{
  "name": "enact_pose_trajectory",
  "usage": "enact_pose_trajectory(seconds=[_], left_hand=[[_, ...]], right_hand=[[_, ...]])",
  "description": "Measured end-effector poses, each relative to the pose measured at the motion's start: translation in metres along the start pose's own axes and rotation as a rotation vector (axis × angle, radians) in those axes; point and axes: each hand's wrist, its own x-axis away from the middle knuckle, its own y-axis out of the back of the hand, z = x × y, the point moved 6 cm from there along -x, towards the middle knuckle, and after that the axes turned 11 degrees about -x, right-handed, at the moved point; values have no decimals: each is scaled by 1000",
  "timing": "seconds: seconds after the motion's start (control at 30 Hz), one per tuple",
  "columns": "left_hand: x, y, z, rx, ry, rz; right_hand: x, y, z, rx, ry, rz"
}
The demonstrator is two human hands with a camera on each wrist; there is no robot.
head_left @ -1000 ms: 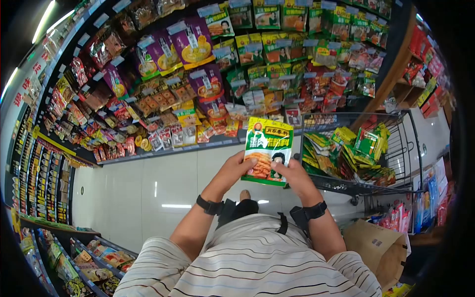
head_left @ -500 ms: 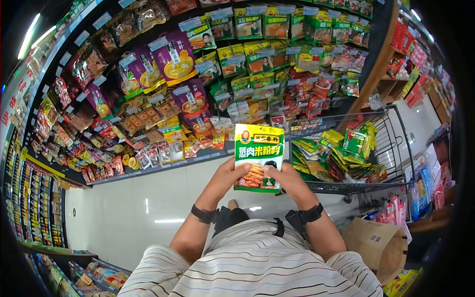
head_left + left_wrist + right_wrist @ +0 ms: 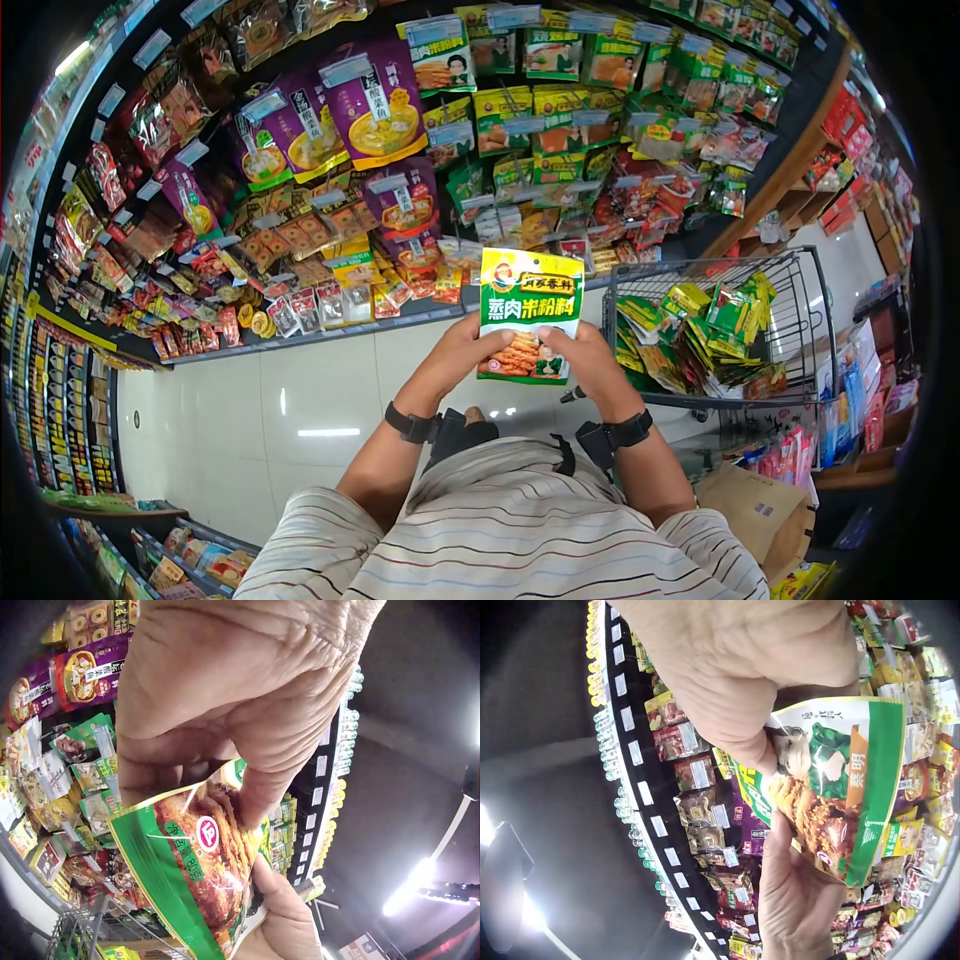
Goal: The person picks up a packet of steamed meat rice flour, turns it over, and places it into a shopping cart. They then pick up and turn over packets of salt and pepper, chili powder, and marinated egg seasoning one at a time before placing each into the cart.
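Observation:
A green, yellow and white seasoning packet (image 3: 530, 316) is held upright in front of the body, its printed face toward the head camera. The left hand (image 3: 455, 352) pinches its lower left side, thumb on the front and fingers behind. On the lower right side the right hand (image 3: 592, 358) pinches it the same way. Both wrist views show the packet (image 3: 202, 859) (image 3: 832, 787) between thumb and fingers of each hand; the fingertips behind it are mostly hidden.
A wire shopping cart (image 3: 822, 335) with many packets stands at the right. Ahead is a shelf (image 3: 380, 322) of hanging packets, including purple ones (image 3: 375, 112). A brown paper bag (image 3: 750, 505) sits at the lower right, more racks at the left.
Both hands still hold the packet, now a little lower and more upright than one second ago. The head view has shifted, so the shelf and cart appear slightly moved.

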Motion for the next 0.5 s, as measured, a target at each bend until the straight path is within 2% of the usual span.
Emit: enact_pose_trajectory(seconds=[0.2, 0.4, 0.5], left_hand=[[-11, 49, -1, -31, -24, -1], [-22, 91, 15, -33, 48, 20], [-27, 109, 21, -6, -7, -2]], right_hand=[[-39, -37, -2, -166, 17, -9], [-73, -61, -10, -199, 19, -33], [-84, -76, -14, -192, -2, -57]])
